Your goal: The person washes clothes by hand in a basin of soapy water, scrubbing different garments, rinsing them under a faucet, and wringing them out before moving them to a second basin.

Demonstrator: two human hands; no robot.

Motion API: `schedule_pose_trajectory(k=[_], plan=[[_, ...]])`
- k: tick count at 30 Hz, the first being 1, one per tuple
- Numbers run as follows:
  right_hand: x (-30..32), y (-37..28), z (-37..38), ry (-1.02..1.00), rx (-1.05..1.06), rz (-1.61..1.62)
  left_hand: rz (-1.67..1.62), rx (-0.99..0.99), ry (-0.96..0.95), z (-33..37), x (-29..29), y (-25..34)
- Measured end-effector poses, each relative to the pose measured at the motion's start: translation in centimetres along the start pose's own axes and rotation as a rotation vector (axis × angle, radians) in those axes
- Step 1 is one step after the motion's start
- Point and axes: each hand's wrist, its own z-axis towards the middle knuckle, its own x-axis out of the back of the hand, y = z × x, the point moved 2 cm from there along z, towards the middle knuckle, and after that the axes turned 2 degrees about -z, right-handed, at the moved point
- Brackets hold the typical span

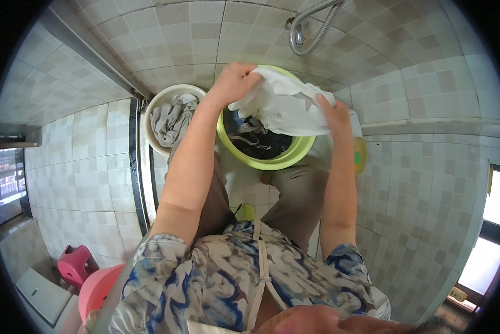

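A white cloth garment [286,103] is stretched between my two hands above a lime-green basin [255,161]. My left hand [237,82] is closed on its upper left edge. On the other side, my right hand [334,115] grips the right end, thumb on top. Below the garment, the basin holds dark wet clothes [264,143] with a pale cord lying over them. The cloth hides the far part of the basin. What kind of garment it is, I cannot tell.
Left of the basin stands a white tub [148,125] with grey clothes [175,119]. A metal shower hose [311,28] hangs on the tiled wall ahead. A green-yellow object [360,156] lies at the right. Lower left are a pink stool [74,264] and a pink basin [97,289].
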Motion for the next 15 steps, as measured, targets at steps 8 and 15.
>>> schedule_pose_trajectory(k=[8,15], plan=[[1.2,-2.8,-1.0,-0.016,-0.156,0.169,-0.578,0.276,0.173,0.3,0.5,1.3],[0.8,-7.3,-3.1,0.272,0.247,0.356,-0.605,0.162,0.402,0.4,1.6,0.3]])
